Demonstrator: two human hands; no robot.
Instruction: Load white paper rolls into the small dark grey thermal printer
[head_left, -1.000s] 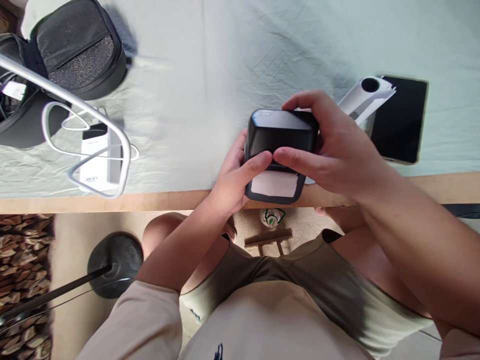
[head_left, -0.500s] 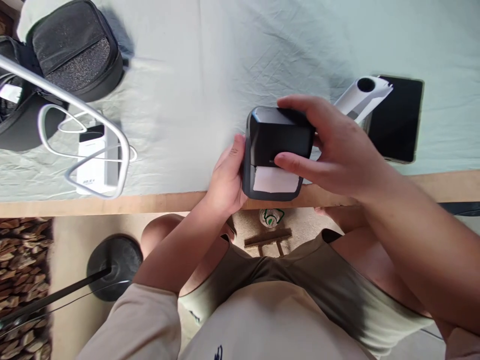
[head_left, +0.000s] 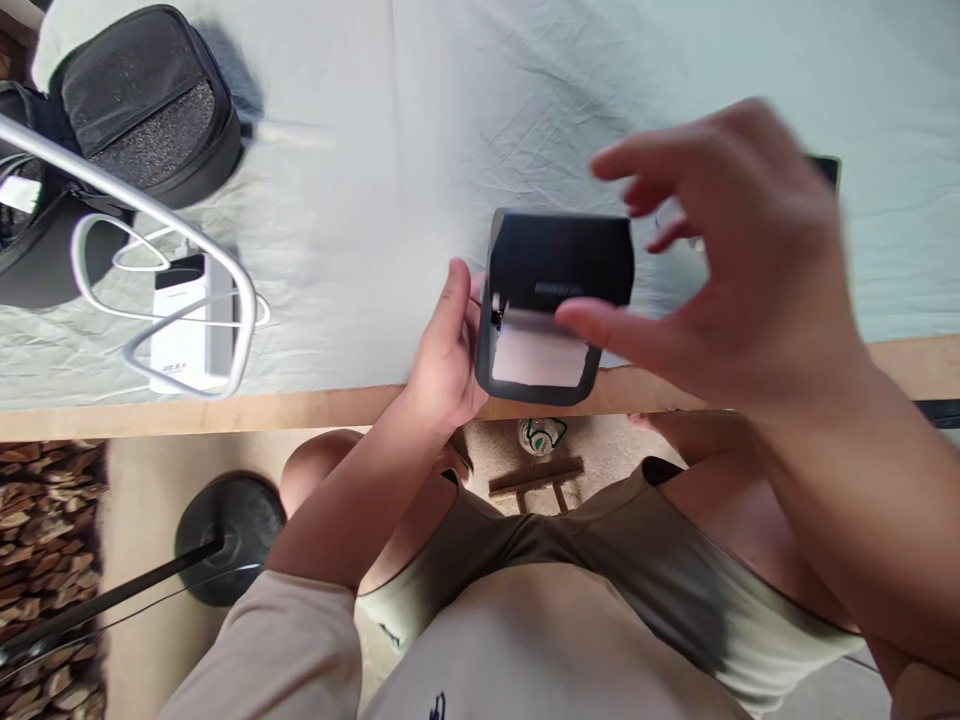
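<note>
Lifted since a moment ago: my right hand, off the printer's lid, which now stands raised.

Far left: black bag [head_left: 142,100] on the pale cloth [head_left: 375,150], white charger [head_left: 184,330] with looped cable just nearer me.

Centre: my left hand [head_left: 442,360], fingers wrapped on the left side of the small black printer [head_left: 555,300], at the table edge [head_left: 225,408]; white paper [head_left: 540,358] shows inside.

Right: my right hand [head_left: 742,260], blurred, fingers spread, holding nothing, above and just right of the printer.
</note>
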